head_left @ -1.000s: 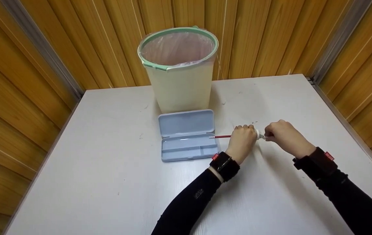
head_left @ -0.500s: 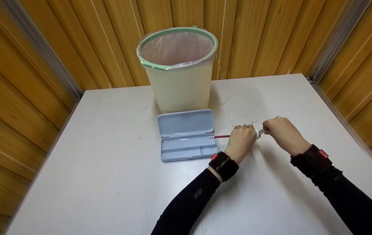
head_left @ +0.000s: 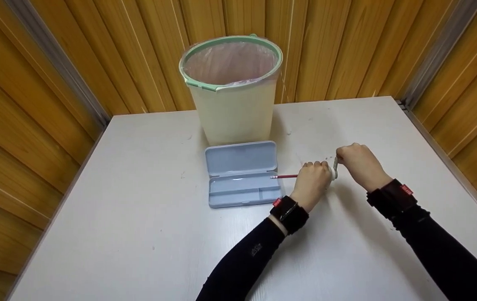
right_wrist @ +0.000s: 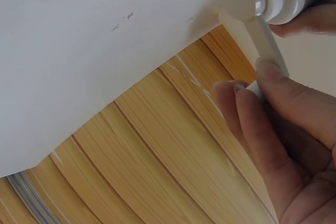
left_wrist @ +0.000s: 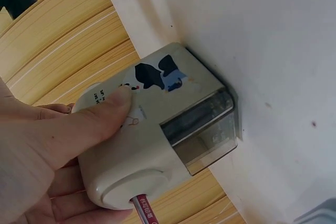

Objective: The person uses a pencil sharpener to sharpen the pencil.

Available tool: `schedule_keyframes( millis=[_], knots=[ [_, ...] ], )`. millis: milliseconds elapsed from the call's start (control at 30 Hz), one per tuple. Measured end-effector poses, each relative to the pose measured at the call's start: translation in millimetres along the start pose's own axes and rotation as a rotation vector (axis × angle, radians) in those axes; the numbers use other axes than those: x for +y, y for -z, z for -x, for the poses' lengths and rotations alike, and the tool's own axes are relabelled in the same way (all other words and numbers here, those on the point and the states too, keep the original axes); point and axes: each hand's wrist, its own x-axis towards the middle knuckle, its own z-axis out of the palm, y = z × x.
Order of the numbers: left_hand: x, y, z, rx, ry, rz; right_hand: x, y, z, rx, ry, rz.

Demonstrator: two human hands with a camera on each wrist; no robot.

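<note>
The left hand (head_left: pixel 314 180) is gripping the sharpener (left_wrist: pixel 147 137), the right hand (head_left: pixel 360 166) pinching its crank (right_wrist: pixel 266 43); smooth turning is likely depending on a straight pencil (left_wrist: pixel 144 208).

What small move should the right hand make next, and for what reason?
Probably a small turn of the crank: the right hand pinches it, the left hand grips the sharpener, and the pencil is inserted there.

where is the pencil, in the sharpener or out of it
Partly in: the left wrist view shows the pencil sticking out of the sharpener. How deep its hidden tip sits, I cannot tell.
</note>
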Motion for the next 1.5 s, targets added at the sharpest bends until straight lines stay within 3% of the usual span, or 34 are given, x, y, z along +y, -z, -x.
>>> schedule_keyframes(
  millis=[567,933,1133,1367,1500],
  knots=[
    [3.5,-0.8,2.8,-0.007,-0.014,0.004,15,-23.9,-10,-0.027,-0.012,-0.024],
    [6.1,0.7,3.5,-0.028,-0.016,0.031,31,-56.2,4,-0.178,-0.034,-0.157],
    [2.3,2.0,0.9,-0.036,0.012,0.047,36,-56.3,6,-0.248,-0.039,-0.278],
    [-0.1,1.4,-0.1,-0.035,-0.001,-0.008,38,-48.0,16,-0.361,-0.078,-0.463],
    [-1.1,1.3,-1.3,-0.064,-0.010,-0.017,34,-39.1,21,-0.417,-0.072,-0.488]
  ],
)
